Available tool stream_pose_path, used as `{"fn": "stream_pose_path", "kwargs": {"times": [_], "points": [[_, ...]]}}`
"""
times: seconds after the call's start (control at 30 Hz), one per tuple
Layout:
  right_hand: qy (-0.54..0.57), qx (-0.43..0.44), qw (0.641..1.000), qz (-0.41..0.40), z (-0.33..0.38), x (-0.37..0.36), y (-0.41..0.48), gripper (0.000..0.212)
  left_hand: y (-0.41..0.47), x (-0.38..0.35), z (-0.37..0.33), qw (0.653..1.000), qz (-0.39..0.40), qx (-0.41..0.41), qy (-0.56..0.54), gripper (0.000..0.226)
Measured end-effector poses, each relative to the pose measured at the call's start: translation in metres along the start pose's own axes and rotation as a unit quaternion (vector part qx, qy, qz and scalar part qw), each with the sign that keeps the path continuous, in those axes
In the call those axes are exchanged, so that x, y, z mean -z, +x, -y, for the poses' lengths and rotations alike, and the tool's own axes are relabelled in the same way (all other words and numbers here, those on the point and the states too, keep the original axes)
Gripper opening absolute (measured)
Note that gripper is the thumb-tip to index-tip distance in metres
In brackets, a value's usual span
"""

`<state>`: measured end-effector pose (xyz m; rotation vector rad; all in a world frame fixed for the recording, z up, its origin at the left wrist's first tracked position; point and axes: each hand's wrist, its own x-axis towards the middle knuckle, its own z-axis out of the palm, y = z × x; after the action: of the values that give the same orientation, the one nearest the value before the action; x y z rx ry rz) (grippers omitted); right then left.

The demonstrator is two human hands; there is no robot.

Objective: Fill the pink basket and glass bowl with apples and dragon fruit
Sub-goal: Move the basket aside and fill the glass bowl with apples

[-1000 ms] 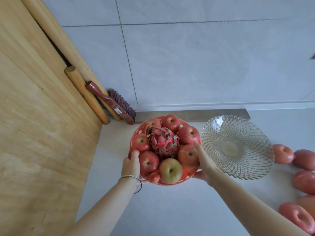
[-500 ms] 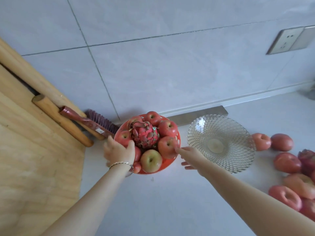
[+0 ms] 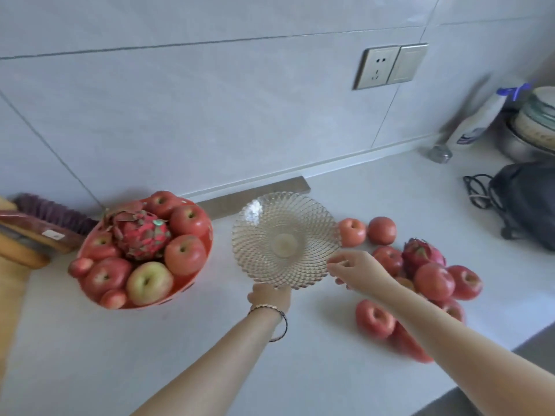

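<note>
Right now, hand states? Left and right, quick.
Left hand: at the near rim of the glass bowl, grip cannot be told.
Right hand: fingers pinched at the bowl's right rim; hold not certain.

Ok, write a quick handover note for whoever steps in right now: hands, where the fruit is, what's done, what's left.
Left hand: at the glass bowl's near rim, holding no fruit.
Right hand: fingers at the bowl's right edge, also without fruit.
Pink basket: left on the counter, full of apples with one dragon fruit on top. Done.
Glass bowl: empty.
Left to do: load it from the loose apples and second dragon fruit at its right.
</note>
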<state>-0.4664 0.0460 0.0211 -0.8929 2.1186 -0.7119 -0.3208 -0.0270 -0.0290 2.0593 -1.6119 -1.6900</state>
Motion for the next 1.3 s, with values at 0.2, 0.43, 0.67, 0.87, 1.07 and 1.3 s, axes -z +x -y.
{"fn": "stream_pose_path", "kwargs": {"times": [0.2,0.43,0.67,0.87,1.07,1.3], "points": [[-0.049,0.048,0.997,-0.022,-0.068,0.072,0.013,0.007,0.029,-0.059,-0.012,0.959,-0.029,0.094,-0.267,0.033],[-0.399,0.2,0.888,0.111,-0.12,0.064,0.003,0.068,0.024,-0.078,-0.013,0.857,-0.106,0.14,-0.485,0.018],[-0.488,0.26,0.822,0.134,-0.139,0.03,0.011,0.08,-0.012,-0.081,0.016,0.869,-0.115,0.152,-0.457,0.02],[-0.261,0.246,0.933,0.04,-0.124,0.061,0.003,0.081,-0.033,-0.072,0.03,0.886,-0.099,0.185,-0.414,0.021],[-0.163,0.218,0.962,0.039,-0.096,0.072,0.006,0.079,-0.051,-0.079,0.069,0.925,-0.077,0.201,-0.312,0.014],[-0.137,0.219,0.961,0.096,-0.083,0.035,-0.005,0.079,-0.071,-0.055,0.054,0.975,-0.203,0.011,0.089,0.07]]}}
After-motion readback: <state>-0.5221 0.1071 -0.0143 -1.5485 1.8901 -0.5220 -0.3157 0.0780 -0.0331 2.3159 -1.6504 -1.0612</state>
